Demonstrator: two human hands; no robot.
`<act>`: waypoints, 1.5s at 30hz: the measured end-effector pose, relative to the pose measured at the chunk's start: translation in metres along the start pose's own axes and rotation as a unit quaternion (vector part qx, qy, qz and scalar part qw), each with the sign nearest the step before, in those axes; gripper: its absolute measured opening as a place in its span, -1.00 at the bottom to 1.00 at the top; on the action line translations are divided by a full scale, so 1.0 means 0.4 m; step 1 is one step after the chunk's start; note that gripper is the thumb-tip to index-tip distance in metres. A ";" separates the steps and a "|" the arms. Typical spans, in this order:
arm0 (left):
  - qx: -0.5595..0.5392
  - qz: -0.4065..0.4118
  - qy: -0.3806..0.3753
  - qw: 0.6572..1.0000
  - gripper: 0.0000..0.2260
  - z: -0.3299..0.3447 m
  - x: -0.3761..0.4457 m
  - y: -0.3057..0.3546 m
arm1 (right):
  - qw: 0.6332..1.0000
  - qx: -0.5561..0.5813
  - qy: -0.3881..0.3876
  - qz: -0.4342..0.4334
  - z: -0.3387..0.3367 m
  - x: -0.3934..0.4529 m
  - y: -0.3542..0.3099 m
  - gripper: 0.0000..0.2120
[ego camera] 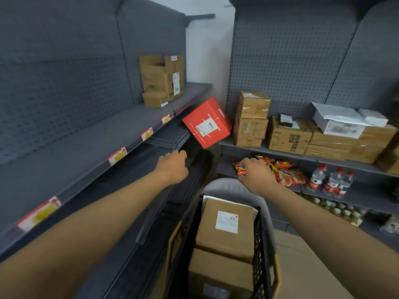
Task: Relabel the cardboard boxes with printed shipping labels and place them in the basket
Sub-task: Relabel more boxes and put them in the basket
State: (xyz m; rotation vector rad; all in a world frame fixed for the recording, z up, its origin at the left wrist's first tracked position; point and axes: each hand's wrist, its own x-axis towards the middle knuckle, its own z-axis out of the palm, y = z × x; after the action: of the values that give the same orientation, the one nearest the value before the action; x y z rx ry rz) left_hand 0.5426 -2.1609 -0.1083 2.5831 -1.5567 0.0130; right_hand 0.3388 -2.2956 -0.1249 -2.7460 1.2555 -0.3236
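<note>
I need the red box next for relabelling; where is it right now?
In the head view, the red box sits tilted in the corner between the two shelf units, just above the left hand.

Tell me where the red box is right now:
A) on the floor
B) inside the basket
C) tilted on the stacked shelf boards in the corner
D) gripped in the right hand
C: the red box sits tilted on the stacked shelf boards, above both hands and untouched.
</note>
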 end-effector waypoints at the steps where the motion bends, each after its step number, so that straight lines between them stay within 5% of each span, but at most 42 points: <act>1: 0.020 -0.017 0.004 1.000 -0.62 -0.007 -0.037 -0.009 | 1.000 -0.001 0.000 -0.021 0.004 -0.013 -0.013 -0.60; 8: 0.079 -0.170 0.034 0.982 -0.62 -0.103 -0.385 -0.124 | 0.987 0.017 -0.032 -0.158 0.002 -0.124 -0.161 -0.62; 16: 0.080 -0.379 0.052 0.920 -0.69 -0.148 -0.996 -0.299 | 0.906 0.101 -0.032 -0.411 0.007 -0.416 -0.668 -0.67; 27: 0.132 -0.673 0.112 0.719 -0.73 -0.276 -2.104 -0.275 | 0.677 0.206 -0.076 -0.703 -0.038 -1.347 -1.307 -0.77; 45: 0.096 -0.903 0.114 0.402 -0.73 -0.217 -3.142 0.047 | 0.310 0.213 -0.173 -0.911 -0.082 -2.595 -1.622 -0.76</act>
State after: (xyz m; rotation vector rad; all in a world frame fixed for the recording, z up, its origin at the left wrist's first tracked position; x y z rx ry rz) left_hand -0.0588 -1.0536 -0.1109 2.5507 1.7916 0.2876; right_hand 0.1472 -1.0862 -0.1290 -1.8703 -2.0489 -0.0351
